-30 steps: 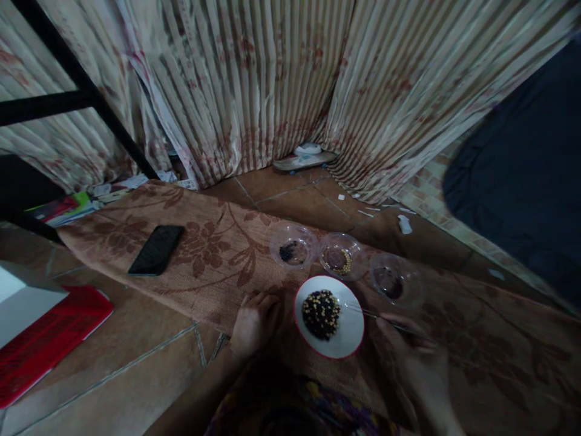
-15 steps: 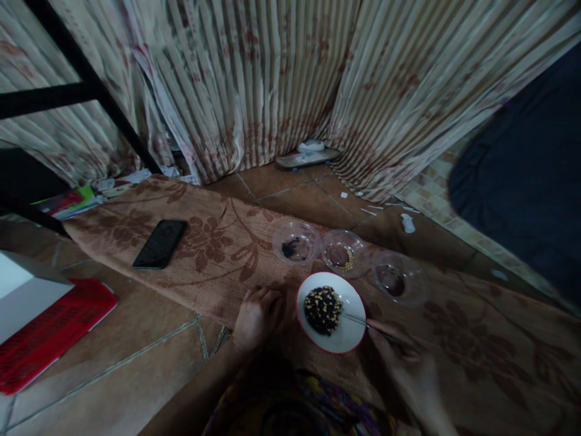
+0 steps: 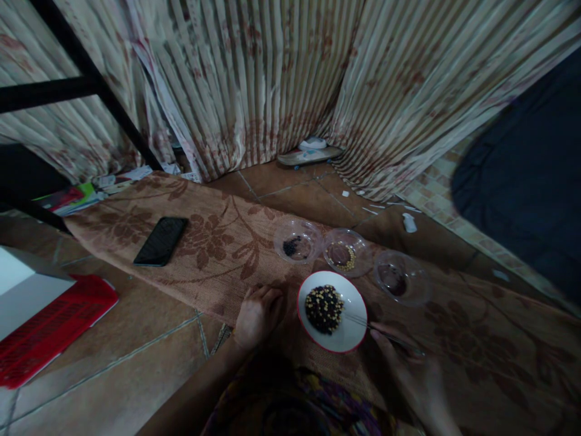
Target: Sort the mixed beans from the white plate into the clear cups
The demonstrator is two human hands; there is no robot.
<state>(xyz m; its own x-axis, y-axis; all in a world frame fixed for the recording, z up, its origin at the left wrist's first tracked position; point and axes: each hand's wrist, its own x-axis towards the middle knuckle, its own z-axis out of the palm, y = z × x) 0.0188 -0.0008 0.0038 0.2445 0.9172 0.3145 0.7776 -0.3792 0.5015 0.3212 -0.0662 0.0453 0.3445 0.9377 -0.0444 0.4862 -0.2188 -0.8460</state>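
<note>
A white plate [image 3: 351, 333] with a red rim lies on a brown floral mat [image 3: 213, 242] and carries a heap of mixed dark and pale beans [image 3: 323, 308]. My right hand [image 3: 408, 369] is closed on thin metal tweezers [image 3: 363, 321] whose tips reach over the plate beside the heap. My left hand [image 3: 257, 313] rests on the mat just left of the plate, fingers curled under. Behind the plate stand three clear bowls: the left bowl [image 3: 296, 241] with dark beans, the middle bowl [image 3: 345, 252] with pale beans, the right bowl [image 3: 401, 277] with a few dark reddish ones.
A black phone [image 3: 160, 241] lies on the mat to the left. A red flat object [image 3: 49, 330] under a white box [image 3: 18, 290] sits on the tiled floor at far left. Striped curtains [image 3: 272, 79] hang behind, with a sandal [image 3: 308, 152] at their foot. Dark cloth [image 3: 526, 175] fills the right.
My right hand has drawn left, bringing the tweezers' tips from the plate's right rim over the plate to the heap's side. The left hand stays put.
</note>
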